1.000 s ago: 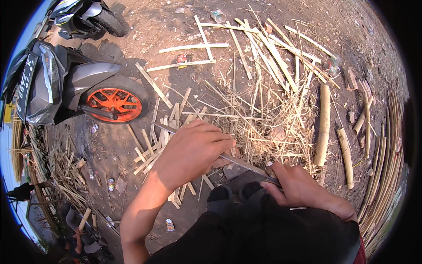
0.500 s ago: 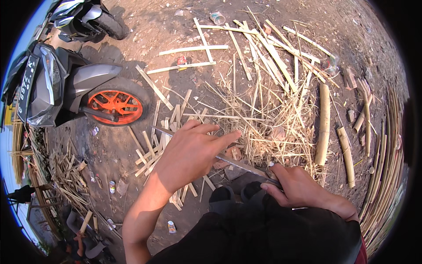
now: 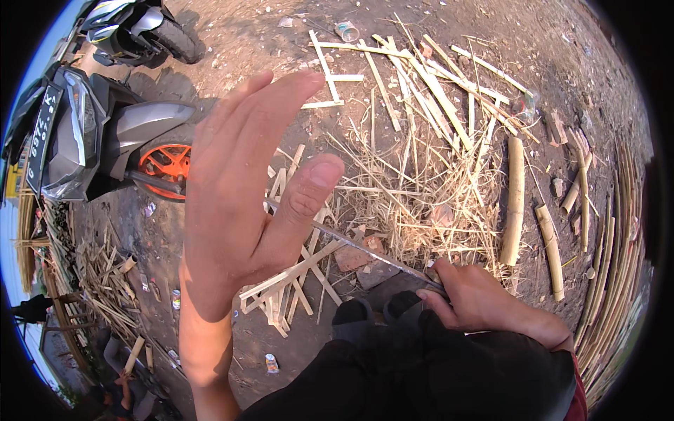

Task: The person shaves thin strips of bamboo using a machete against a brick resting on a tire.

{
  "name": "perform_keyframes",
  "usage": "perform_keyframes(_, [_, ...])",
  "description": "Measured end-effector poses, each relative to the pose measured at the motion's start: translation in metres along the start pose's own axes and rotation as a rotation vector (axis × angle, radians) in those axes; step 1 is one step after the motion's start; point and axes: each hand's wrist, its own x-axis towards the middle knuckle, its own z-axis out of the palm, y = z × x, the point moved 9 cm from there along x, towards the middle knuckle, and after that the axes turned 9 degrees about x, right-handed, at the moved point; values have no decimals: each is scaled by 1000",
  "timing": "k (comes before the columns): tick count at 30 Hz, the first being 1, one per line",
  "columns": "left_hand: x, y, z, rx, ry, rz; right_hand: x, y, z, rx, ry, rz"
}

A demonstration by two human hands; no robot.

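My left hand point(image 3: 246, 182) is raised close to the view, its fingers stretched out and the thumb apart, with nothing in it. It hides part of the motorbike's wheel and of the strips below. Near my lap, my right hand point(image 3: 477, 303) is closed round the handle end of a long, narrow-bladed knife point(image 3: 375, 254). The blade points away to the left, its far end partly behind my left thumb. Under the blade and my left hand lies a heap of short split bamboo strips point(image 3: 298, 281). Pale bamboo shavings point(image 3: 435, 217) are piled just beyond the knife.
Longer bamboo strips point(image 3: 439, 91) lie scattered ahead. Two bamboo lengths point(image 3: 514, 203) rest at the right, near long poles point(image 3: 618, 281). A grey motorbike point(image 3: 91, 140) with an orange wheel stands left, another motorbike point(image 3: 137, 31) behind it. Broken bricks point(image 3: 354, 258) lie before my feet.
My left hand has come away from the knife blade, moving up and left toward the view with its fingers straightening. My right hand has stayed nearly in place, holding the knife.
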Motion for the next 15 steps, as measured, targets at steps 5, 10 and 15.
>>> perform_keyframes(5, [-8,22,52,143,6,-30,12,4,12,7,6,-31])
perform_keyframes(10, [23,17,19,-15,101,49,4,3,-7,-24,84,-47])
perform_keyframes(15, [-18,14,95,-96,-114,-138,13,4,11,-32,20,-101])
